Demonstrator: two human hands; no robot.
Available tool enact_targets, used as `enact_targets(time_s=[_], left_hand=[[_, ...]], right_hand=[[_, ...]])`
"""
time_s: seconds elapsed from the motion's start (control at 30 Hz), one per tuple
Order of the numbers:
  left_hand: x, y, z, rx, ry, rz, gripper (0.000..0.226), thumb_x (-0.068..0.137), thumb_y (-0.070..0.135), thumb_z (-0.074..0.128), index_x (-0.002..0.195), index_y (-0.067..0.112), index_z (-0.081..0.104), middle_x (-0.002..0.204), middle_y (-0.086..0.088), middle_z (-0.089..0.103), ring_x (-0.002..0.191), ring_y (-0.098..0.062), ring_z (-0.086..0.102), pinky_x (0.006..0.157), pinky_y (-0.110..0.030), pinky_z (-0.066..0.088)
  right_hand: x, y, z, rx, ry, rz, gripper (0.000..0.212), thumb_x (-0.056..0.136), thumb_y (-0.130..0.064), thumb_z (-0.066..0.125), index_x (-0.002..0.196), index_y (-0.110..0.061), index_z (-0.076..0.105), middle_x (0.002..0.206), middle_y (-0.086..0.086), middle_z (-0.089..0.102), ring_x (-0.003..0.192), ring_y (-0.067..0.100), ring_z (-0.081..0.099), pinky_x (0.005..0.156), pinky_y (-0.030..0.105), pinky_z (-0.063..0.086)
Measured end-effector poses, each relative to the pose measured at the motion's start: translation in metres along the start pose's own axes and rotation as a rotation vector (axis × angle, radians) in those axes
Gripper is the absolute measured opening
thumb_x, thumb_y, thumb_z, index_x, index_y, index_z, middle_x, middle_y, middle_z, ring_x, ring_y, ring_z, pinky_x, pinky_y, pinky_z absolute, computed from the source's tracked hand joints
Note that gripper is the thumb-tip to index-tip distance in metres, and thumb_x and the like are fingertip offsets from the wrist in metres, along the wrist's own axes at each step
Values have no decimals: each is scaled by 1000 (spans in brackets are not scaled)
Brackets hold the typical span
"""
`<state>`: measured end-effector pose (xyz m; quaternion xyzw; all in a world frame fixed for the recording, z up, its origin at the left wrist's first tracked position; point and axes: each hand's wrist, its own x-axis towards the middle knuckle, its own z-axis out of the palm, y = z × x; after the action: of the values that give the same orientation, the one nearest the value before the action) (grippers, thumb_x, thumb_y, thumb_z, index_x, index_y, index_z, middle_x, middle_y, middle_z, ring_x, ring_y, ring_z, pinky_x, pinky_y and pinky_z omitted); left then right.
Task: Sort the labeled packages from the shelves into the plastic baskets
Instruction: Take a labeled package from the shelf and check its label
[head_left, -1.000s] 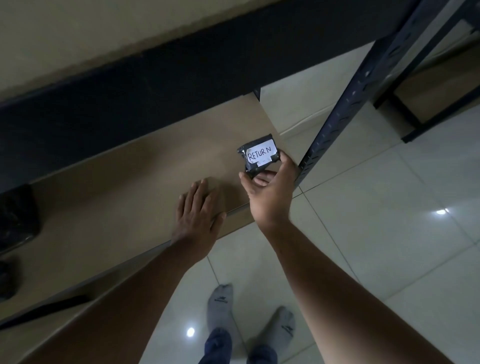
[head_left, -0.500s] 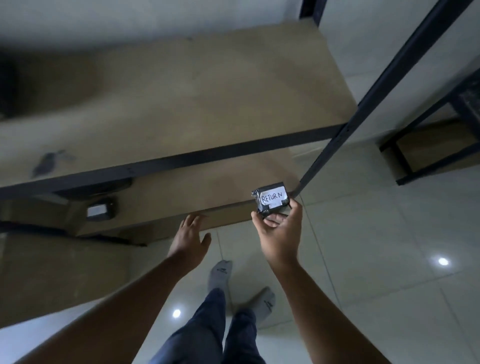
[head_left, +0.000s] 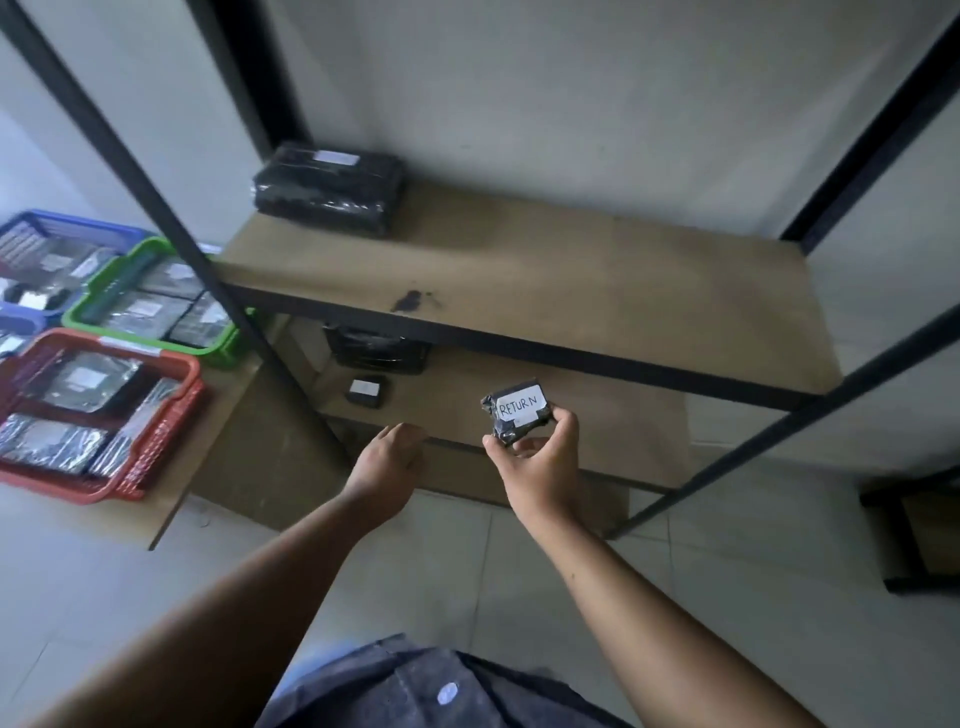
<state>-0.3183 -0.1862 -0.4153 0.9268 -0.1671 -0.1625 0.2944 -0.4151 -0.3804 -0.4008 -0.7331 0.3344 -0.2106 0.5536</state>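
My right hand (head_left: 540, 467) grips a small black-wrapped package (head_left: 517, 413) with a white label reading RETURN, held in front of the lower shelf. My left hand (head_left: 387, 462) hangs beside it with loosely curled fingers and holds nothing. A large black package (head_left: 330, 189) lies on the upper shelf board (head_left: 571, 280) at the back left. On the lower shelf sit a dark package (head_left: 376, 351) and a small labeled package (head_left: 366, 391). At the left stand a red basket (head_left: 156, 452), a green basket (head_left: 93, 299) and a blue basket (head_left: 57, 221), each holding wrapped packages.
Black metal uprights (head_left: 171, 228) frame the shelf unit, one crossing in front of the baskets. The baskets rest on a low brown board (head_left: 208, 457). A second dark rack (head_left: 914, 525) stands at the right edge on the tiled floor (head_left: 675, 597).
The view has risen from the low shelf, so the upper shelf and baskets are now visible. My left hand has left the shelf board. My right hand still holds the RETURN package.
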Motion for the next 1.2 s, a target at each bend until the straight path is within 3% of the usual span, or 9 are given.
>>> enact_targets(time_s=[0.17, 0.3, 0.47, 0.67, 0.8, 0.87, 1.03, 1.13, 1.2], left_hand=[[-8, -51, -56, -74, 61, -27, 32, 96, 14, 68, 127, 19, 73, 123, 1, 68, 113, -20, 66, 99, -31, 52], [-21, -120, -110, -105, 99, -71, 25, 95, 20, 72, 119, 24, 76, 114, 8, 67, 107, -18, 68, 91, -22, 45], [-40, -207, -188, -159, 129, -132, 10, 99, 23, 69, 103, 31, 74, 105, 10, 69, 93, -10, 67, 80, -25, 51], [-65, -319, -271, -296, 257, -237, 5, 100, 28, 72, 103, 30, 75, 100, 13, 75, 83, -3, 72, 74, -23, 55], [-80, -376, -317, -380, 322, -293, 6, 99, 25, 74, 99, 30, 76, 98, 10, 77, 83, -8, 75, 76, -25, 57], [-82, -400, -336, -408, 347, -310, 8, 99, 24, 74, 98, 31, 76, 97, 9, 77, 86, -11, 74, 78, -30, 57], [-69, -446, -381, -454, 393, -343, 9, 102, 20, 71, 104, 26, 77, 99, 7, 74, 90, -13, 73, 71, -18, 52], [-48, -472, -409, -454, 418, -359, 10, 102, 19, 70, 102, 26, 77, 99, 6, 75, 90, -20, 74, 76, -28, 60], [-29, -490, -432, -444, 406, -364, 10, 102, 22, 70, 103, 29, 77, 97, 3, 75, 88, -21, 74, 79, -39, 62]], right_hand=[[-26, -32, 65, -56, -111, -73, 71, 69, -28, 94, 122, -29, 47, 110, -3, 68, 74, 5, 68, 64, 13, 51], [-56, -57, 141, -57, -154, -94, 69, 68, -27, 95, 118, -28, 48, 114, 0, 65, 75, 4, 67, 65, 13, 50], [-105, -83, 244, -25, -193, -81, 71, 69, -28, 97, 121, -26, 48, 116, -2, 62, 74, 1, 66, 67, 10, 48], [-155, -115, 378, 0, -255, -103, 72, 68, -28, 97, 122, -22, 49, 115, 1, 67, 74, 2, 69, 69, 13, 52], [-180, -141, 450, 14, -257, -158, 77, 64, -36, 98, 123, -18, 51, 114, -2, 63, 90, 11, 67, 81, 13, 51], [-189, -153, 481, -6, -272, -189, 79, 61, -40, 97, 122, -19, 52, 112, -3, 63, 90, 8, 65, 80, 16, 51], [-199, -182, 553, 25, -363, -229, 74, 65, -30, 97, 123, -19, 51, 113, -15, 57, 98, -7, 60, 87, 17, 52], [-199, -197, 603, 22, -364, -242, 71, 63, -37, 95, 116, -24, 50, 110, -13, 57, 98, 9, 61, 91, 35, 55], [-196, -204, 640, -9, -369, -254, 71, 62, -41, 94, 115, -25, 49, 111, -10, 57, 98, 15, 60, 88, 37, 54]])
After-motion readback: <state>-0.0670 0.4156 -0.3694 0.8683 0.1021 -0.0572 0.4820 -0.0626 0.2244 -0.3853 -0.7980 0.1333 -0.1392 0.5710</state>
